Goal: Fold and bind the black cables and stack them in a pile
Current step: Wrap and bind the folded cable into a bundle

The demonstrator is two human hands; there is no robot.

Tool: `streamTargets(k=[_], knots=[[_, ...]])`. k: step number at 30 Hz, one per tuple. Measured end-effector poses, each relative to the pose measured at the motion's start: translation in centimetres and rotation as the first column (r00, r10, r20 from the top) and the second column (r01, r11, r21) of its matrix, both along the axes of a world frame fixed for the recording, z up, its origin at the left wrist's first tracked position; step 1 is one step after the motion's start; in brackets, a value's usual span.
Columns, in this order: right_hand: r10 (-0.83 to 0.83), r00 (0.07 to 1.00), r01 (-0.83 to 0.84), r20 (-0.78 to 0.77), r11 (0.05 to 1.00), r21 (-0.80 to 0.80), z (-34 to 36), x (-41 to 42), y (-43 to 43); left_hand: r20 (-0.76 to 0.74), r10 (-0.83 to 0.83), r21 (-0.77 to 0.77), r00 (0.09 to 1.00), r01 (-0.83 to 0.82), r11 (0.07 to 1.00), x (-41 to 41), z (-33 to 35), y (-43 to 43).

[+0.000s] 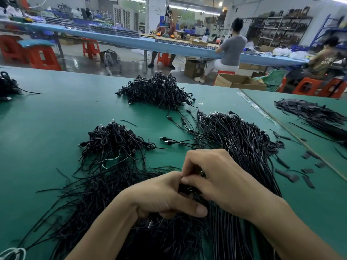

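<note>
Room: I see a workshop hall with one long blue bench (131, 41) across the back and red stools around it.
Surface: a green table (56, 113) in front, with a second green table (281, 102) butted against it on the right.
Workers: three, seated at the blue bench.
Bound piles: three that I can count: far pile (155, 92), near pile (112, 141), and an edge pile (7, 87) cut off on the left.
Loose cables (238, 147): one large sheaf, lying straight, just right of the hands.
Ties (105, 186): one spread of thin black strands, left of the hands.
Strips (315, 117): one heap on the second table.
Left hand (161, 196): fingers curled round the folded cable (187, 188).
Right hand (216, 175): fingertips pinch the same cable from above.
Folded cable: held between both hands, low over the near edge of the sheaf.
</note>
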State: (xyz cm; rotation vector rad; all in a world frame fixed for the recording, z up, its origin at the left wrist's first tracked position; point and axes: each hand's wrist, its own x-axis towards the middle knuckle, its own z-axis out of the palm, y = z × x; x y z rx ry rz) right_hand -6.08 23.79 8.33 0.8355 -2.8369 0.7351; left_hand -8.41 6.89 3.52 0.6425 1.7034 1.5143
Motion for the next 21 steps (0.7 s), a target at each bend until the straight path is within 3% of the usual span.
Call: streamTargets(k=[8,10,15,21], knots=[[-0.023,0.998,0.032,-0.058,0.987,0.156,0.3,0.9,-0.7,-0.075,0.101,-0.017,0.992,-0.103,0.995,0.0,-0.9,1.0],[-0.042,0.996,0.055,-0.074,0.981,0.186,0.2,0.9,-0.7,-0.001,0.182,0.028,0.983,-0.182,0.983,0.0,-1.3,1.2],[-0.163,0.971,0.188,-0.176,0.973,0.135,-0.2,0.4,-0.5,0.403,0.312,0.21,0.86,-0.419,0.883,-0.3,-1.4,2.3],[-0.224,0.946,0.226,-0.235,0.974,-0.018,-0.2,-0.6,-0.1,0.411,0.258,0.437,0.874,-0.438,0.786,-0.2,-1.0,2.1]])
